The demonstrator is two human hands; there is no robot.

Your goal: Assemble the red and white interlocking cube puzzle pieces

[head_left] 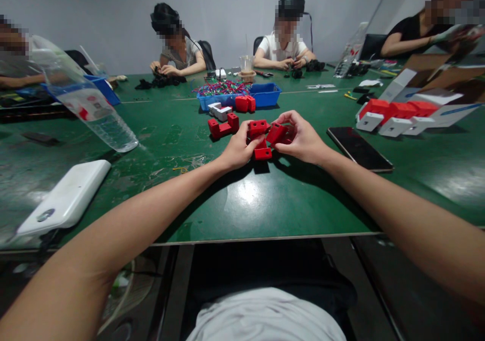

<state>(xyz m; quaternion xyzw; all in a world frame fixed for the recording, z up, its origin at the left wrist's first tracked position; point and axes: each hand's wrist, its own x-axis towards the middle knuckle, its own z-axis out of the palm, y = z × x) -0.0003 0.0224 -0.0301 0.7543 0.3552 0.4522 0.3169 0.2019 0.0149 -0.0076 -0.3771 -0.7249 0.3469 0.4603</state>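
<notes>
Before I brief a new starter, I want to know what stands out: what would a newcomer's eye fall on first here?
Probably the bright red pieces gripped in the left hand and right hand, at the centre over the green table. Next, perhaps, the tangle of coloured wires in the blue tray beyond, and the large clear bottle at the left.

On a green tabletop (206, 214): at three o'clock, a dark-screened phone (359, 150), lying flat; between nine and ten, a clear plastic bottle (89, 106) with a red-and-white label; between eight and nine, a white oblong device (66, 199); at twelve, a clear cup (246, 62). Across the table, a seated person in grey (185, 54) at eleven, another in white (278, 53) at one.
</notes>
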